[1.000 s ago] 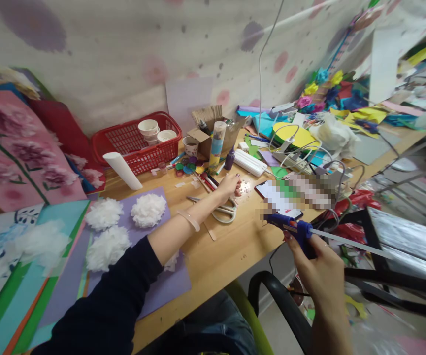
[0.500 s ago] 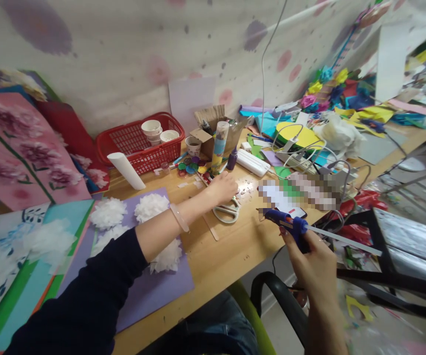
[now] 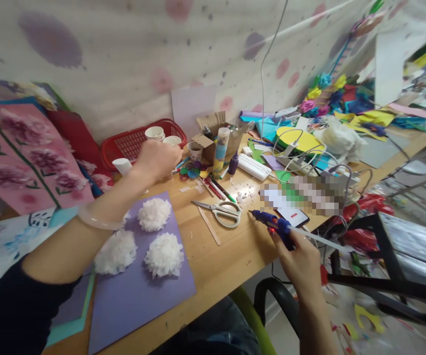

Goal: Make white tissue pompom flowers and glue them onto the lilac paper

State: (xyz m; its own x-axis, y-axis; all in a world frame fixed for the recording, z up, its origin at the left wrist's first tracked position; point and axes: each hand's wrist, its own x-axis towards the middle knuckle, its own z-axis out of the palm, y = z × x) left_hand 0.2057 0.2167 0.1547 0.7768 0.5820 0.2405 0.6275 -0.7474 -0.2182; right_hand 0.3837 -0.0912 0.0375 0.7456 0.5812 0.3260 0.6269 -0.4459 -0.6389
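My right hand (image 3: 299,261) grips a blue glue gun (image 3: 281,229) above the table's front edge, its nozzle facing left. A long white glue stick (image 3: 319,236) juts from its back, and a small red light glows. My left hand (image 3: 160,159) is closed in front of the red basket (image 3: 124,148); its fingertips are hidden, so I cannot make out what they hold. Below that arm, white tissue-paper flowers (image 3: 164,255) rest on a purple sheet (image 3: 135,315). Scissors (image 3: 227,216) and a wooden craft stick (image 3: 210,227) lie between the sheet and the glue gun.
Paper cups (image 3: 195,150), a glue bottle (image 3: 220,150) and markers (image 3: 223,191) stand or lie behind the scissors. A phone (image 3: 286,209) is near the right edge. Cables and a power strip (image 3: 297,162) clutter the right. Pink flower artwork (image 3: 24,158) leans at left.
My left hand has moved left from above the scissors to the front of the basket, uncovering scissors and markers. My right hand with the glue gun has shifted slightly left and down.
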